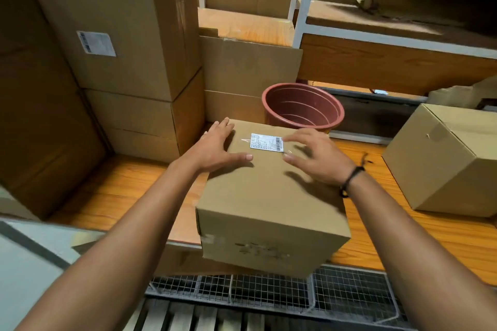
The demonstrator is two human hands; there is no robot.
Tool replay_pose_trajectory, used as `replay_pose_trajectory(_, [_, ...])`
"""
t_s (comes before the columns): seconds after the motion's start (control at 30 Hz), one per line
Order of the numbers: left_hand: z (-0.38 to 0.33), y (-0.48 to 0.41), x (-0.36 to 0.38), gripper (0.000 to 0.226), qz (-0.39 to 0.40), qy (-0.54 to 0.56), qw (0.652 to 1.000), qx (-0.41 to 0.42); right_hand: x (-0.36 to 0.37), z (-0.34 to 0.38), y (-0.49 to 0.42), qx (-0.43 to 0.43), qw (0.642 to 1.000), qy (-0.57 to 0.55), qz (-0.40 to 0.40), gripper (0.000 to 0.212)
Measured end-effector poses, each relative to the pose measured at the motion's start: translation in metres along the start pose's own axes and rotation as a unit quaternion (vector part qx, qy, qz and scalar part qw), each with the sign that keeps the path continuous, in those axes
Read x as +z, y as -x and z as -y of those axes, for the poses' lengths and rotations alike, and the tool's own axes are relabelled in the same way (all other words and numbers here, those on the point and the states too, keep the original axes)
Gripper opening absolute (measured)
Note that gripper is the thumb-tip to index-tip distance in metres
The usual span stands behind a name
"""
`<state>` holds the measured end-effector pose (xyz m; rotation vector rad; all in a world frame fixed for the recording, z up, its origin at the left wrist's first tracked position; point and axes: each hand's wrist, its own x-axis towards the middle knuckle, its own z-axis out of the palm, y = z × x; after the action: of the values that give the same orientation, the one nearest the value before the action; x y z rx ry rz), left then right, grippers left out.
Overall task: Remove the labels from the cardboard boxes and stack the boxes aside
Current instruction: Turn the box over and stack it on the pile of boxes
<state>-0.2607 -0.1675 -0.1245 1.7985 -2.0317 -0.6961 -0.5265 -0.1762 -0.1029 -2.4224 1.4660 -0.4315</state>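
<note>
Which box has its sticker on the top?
The box under the left hand. Its white label lies on the top face; the stacked box on the left has a side label.

Central box [269,196]: on the wooden shelf [121,191], near end apparently overhanging its edge.
Label [266,142]: on the central box's top, far half.
Bucket [304,107]: just behind the central box.
Stacked boxes [129,48]: left of the central box, farther back.
Single box [443,164]: well to its right.
</note>
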Motion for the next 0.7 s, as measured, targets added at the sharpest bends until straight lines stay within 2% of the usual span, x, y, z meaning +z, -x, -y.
replay_pose_trajectory(0.1, [0.003, -0.008, 0.005, 0.117, 0.021, -0.02, 1.0, 0.012, 0.013, 0.02, -0.048, -0.043, 0.998, 0.035, 0.022, 0.041])
replay_pose_trajectory(0.27, [0.008, -0.009, 0.006, 0.118, 0.024, -0.033, 0.999, 0.005, 0.02, 0.044, -0.1, -0.017, 0.991, 0.082, 0.103, 0.042])
replay_pose_trajectory(0.4, [0.009, -0.01, 0.008, 0.109, 0.013, -0.028, 1.0, 0.004, 0.012, 0.047, -0.119, 0.005, 0.983, 0.071, 0.167, 0.025])
replay_pose_trajectory(0.7, [0.009, -0.01, 0.008, 0.111, 0.012, -0.022, 1.0, 0.008, 0.005, 0.045, -0.135, 0.037, 0.967, 0.044, 0.249, 0.024])
